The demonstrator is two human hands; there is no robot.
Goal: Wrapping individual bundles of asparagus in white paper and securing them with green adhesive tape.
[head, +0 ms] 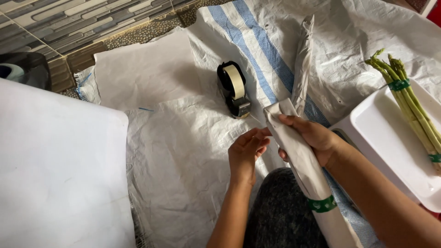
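Note:
My right hand (313, 138) grips a long bundle wrapped in white paper (298, 151), held diagonally above my lap. A green band (321, 204) circles the bundle low down, and its paper top (303, 59) tapers to a twisted point. My left hand (245, 150) touches the paper's folded edge with its fingertips, just left of the right hand. A black tape dispenser (235, 89) with a pale roll stands on the white woven sheet (183, 151) just beyond my hands.
A stack of white paper sheets (59, 170) lies at the left. At the right, a white tray (390, 138) carries a bunch of green asparagus (411, 105) bound with green bands. Tiled floor (69, 23) shows at the top left, with a dark object (25, 69) on it.

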